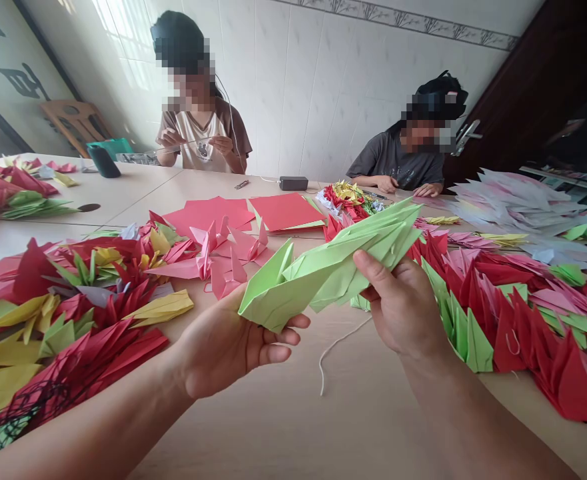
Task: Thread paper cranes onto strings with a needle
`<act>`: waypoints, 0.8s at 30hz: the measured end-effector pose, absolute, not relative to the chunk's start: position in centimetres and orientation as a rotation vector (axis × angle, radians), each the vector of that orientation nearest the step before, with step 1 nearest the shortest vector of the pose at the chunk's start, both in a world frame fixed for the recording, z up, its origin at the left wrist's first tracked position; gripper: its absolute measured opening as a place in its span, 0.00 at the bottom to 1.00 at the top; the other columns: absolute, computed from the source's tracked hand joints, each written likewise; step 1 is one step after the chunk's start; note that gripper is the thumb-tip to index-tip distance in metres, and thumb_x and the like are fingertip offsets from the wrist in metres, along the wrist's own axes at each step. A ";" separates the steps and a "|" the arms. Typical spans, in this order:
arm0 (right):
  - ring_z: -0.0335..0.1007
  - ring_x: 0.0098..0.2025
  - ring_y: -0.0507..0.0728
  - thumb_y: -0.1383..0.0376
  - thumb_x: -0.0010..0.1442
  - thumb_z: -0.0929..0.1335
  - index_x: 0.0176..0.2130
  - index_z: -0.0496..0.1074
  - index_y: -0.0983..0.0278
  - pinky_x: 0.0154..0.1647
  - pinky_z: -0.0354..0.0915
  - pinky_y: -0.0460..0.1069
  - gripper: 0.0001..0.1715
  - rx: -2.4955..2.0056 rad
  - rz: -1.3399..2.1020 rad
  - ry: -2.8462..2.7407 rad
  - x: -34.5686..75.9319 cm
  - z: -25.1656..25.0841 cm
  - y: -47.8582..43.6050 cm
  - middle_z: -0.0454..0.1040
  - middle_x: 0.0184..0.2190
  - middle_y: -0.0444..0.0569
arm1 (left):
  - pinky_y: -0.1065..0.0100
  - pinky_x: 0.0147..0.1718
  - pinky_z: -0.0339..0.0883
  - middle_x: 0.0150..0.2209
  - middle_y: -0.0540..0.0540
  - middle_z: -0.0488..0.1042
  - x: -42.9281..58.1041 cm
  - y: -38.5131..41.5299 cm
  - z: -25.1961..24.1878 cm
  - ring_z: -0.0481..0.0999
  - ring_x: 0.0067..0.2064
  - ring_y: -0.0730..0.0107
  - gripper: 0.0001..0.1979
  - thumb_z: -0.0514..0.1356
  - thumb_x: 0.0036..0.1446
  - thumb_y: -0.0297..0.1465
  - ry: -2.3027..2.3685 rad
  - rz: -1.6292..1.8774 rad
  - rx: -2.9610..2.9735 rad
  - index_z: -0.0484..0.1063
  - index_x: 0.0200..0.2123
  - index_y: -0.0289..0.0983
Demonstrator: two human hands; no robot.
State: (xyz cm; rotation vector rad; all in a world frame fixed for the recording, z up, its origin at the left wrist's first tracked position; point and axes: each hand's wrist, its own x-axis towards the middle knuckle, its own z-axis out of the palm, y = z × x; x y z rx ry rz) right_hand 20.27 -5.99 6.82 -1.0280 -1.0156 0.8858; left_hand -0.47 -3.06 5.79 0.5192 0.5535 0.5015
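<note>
A stack of light green folded paper cranes, nested flat against one another, is held up above the table between my two hands. My left hand is turned palm up around its near left end, fingers curled below and the thumb hidden by the paper. Farther along, my right hand pinches the stack with the thumb on top; the other fingers are partly hidden. On the table below lies a white string, its upper end reaching toward my right hand. Several pink paper cranes with raised points stand just beyond my left hand.
Piles of red, yellow and green folded paper lie left, and rows of red cranes right. Red paper sheets, a black adapter, white folded paper and a dark bottle are farther back. Two people sit across the table.
</note>
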 end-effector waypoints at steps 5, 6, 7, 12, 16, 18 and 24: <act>0.72 0.45 0.62 0.60 0.56 0.74 0.37 0.78 0.53 0.48 0.68 0.55 0.05 -0.893 0.623 -1.144 19.4 7.2 -6.8 0.78 0.38 0.44 | 0.74 0.27 0.77 0.33 0.40 0.80 -0.5 -2.8 5.6 0.80 0.28 0.69 0.15 0.52 0.65 0.32 0.526 0.480 0.481 0.76 0.43 0.30; 0.73 0.44 0.62 0.59 0.56 0.75 0.36 0.78 0.53 0.47 0.68 0.56 0.05 -0.868 0.597 -1.167 19.3 7.3 -7.1 0.78 0.37 0.44 | 0.75 0.26 0.76 0.33 0.40 0.80 -0.5 -2.8 5.6 0.80 0.27 0.70 0.14 0.53 0.64 0.31 0.520 0.478 0.490 0.76 0.43 0.31; 0.73 0.43 0.63 0.58 0.56 0.75 0.35 0.78 0.53 0.46 0.69 0.56 0.05 -0.857 0.594 -1.191 19.2 7.4 -7.3 0.78 0.36 0.45 | 0.75 0.25 0.76 0.33 0.41 0.79 -0.5 -2.8 5.5 0.79 0.27 0.71 0.13 0.54 0.63 0.31 0.518 0.475 0.504 0.76 0.42 0.31; 0.73 0.36 0.63 0.54 0.56 0.75 0.33 0.78 0.56 0.33 0.70 0.54 0.09 -0.942 0.913 -1.311 19.4 7.5 -7.7 0.75 0.28 0.46 | 0.75 0.24 0.75 0.34 0.41 0.79 -0.2 -3.4 5.4 0.79 0.27 0.69 0.14 0.57 0.61 0.36 0.522 0.466 0.636 0.77 0.41 0.33; 0.68 0.31 0.55 0.55 0.59 0.74 0.32 0.76 0.59 0.30 0.65 0.47 0.10 -0.934 1.152 -1.230 19.9 7.1 -6.9 0.71 0.27 0.43 | 0.68 0.28 0.78 0.38 0.37 0.79 -0.3 -3.9 5.6 0.80 0.33 0.63 0.25 0.55 0.61 0.49 0.498 0.449 0.748 0.77 0.46 0.34; 0.63 0.27 0.52 0.55 0.58 0.74 0.32 0.75 0.60 0.27 0.62 0.45 0.12 -0.945 1.214 -1.179 20.0 6.9 -6.6 0.69 0.26 0.42 | 0.65 0.32 0.78 0.41 0.36 0.79 -0.5 -4.0 5.7 0.79 0.38 0.60 0.35 0.48 0.59 0.57 0.450 0.429 0.805 0.76 0.50 0.35; 0.59 0.24 0.50 0.54 0.56 0.75 0.29 0.75 0.61 0.26 0.61 0.44 0.14 -0.951 1.297 -1.155 20.1 7.0 -6.4 0.67 0.23 0.40 | 0.62 0.42 0.73 0.50 0.40 0.74 -1.9 -3.6 5.7 0.73 0.48 0.57 0.34 0.57 0.52 0.58 0.274 0.319 1.215 0.72 0.55 0.43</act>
